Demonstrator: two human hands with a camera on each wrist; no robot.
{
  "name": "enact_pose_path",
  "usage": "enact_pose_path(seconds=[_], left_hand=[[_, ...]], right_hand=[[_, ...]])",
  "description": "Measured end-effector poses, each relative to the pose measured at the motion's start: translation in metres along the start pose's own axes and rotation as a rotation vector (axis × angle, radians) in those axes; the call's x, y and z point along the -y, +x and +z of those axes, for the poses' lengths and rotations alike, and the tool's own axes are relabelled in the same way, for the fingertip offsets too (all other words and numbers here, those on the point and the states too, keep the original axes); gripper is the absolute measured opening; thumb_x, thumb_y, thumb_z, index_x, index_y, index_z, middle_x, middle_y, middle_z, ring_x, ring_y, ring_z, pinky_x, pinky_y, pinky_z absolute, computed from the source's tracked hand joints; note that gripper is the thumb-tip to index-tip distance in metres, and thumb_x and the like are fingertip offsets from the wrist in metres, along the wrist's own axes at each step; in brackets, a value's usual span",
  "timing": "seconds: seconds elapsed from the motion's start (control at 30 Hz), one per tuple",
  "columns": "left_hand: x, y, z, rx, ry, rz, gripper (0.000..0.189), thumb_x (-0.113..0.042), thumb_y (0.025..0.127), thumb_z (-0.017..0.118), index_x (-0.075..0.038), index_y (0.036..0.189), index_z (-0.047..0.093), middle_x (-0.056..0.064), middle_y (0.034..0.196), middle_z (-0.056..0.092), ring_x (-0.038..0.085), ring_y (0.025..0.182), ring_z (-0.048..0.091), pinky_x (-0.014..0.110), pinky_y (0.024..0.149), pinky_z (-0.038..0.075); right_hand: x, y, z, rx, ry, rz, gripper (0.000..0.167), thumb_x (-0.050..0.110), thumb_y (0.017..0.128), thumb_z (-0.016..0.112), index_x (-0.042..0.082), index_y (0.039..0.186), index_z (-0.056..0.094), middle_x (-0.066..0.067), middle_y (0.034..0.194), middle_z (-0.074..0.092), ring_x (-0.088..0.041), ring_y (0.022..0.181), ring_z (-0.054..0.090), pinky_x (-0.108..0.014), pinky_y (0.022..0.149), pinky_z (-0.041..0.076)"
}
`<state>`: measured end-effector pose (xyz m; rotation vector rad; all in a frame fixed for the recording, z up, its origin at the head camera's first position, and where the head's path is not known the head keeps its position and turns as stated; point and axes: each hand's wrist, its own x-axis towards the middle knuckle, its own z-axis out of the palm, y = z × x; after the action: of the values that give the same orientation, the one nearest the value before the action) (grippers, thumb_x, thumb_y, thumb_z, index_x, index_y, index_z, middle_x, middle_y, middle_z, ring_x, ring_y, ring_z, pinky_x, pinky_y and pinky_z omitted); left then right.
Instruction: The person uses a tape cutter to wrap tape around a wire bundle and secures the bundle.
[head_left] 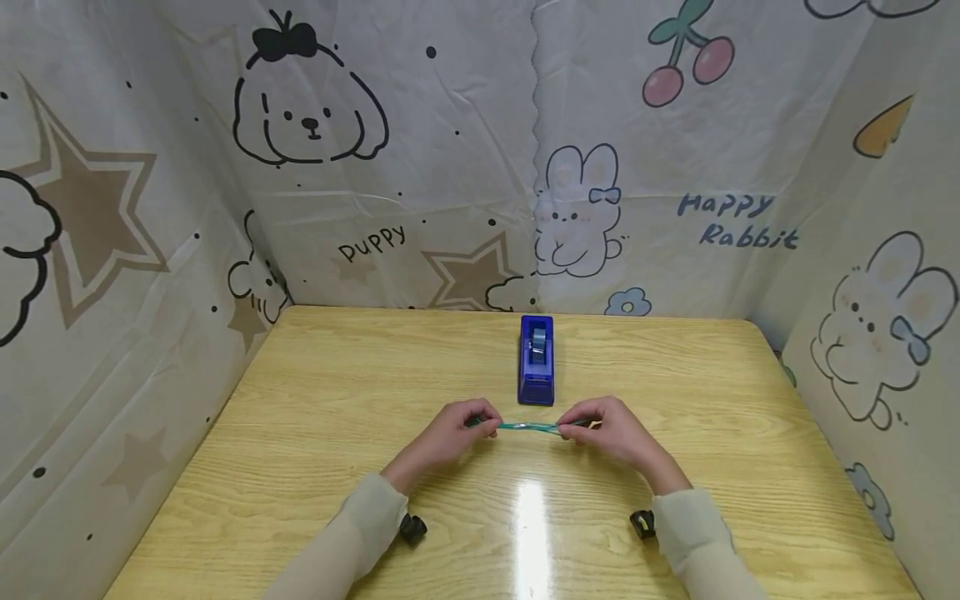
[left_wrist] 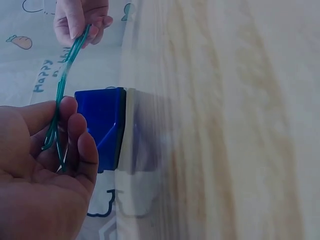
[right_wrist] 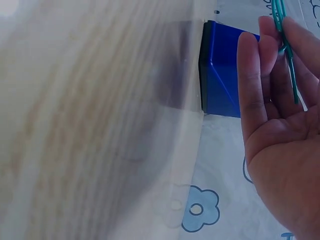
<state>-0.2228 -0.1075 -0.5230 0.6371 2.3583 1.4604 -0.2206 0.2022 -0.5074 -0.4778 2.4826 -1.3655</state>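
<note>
A thin bundle of green cord, folded into several strands, stretches level between both hands above the wooden table. My left hand pinches its left end between thumb and index finger. The right end is pinched by my right hand in the same way. Around the middle of the green cord, a shiny clear band shows in the left wrist view. Loose loops and tips hang down inside each palm. Just beyond the hands stands a blue tape dispenser with a roll of tape in it.
The light wooden table reaches back to a cloth wall printed with cartoons, and similar cloth hangs on the left and right. Black wrist straps show by the sleeves. Bright glare lies on the table's front middle.
</note>
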Motion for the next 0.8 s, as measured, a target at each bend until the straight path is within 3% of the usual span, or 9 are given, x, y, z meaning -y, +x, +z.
enact_pose_path(seconds=[0.4,0.8], left_hand=[[0.005,-0.009,0.0,0.023,0.067,-0.005,0.02,-0.025,0.107,0.06,-0.009,0.108,0.073,0.0,0.095,0.071,0.015,0.088,0.065,0.027,0.077,0.052],[0.01,-0.014,0.0,0.039,0.114,-0.017,0.011,-0.019,0.105,0.062,-0.018,0.104,0.073,-0.005,0.095,0.07,0.011,0.088,0.06,0.027,0.079,0.049]], right_hand=[[-0.002,-0.002,0.008,0.038,-0.031,-0.038,0.013,0.022,0.095,0.077,0.012,0.101,0.081,-0.004,0.099,0.077,-0.011,0.077,0.063,-0.024,0.065,0.052],[-0.002,-0.005,0.015,0.074,-0.024,0.034,0.009,0.022,0.096,0.076,0.016,0.1,0.081,0.001,0.096,0.075,-0.014,0.075,0.062,-0.025,0.062,0.051]])
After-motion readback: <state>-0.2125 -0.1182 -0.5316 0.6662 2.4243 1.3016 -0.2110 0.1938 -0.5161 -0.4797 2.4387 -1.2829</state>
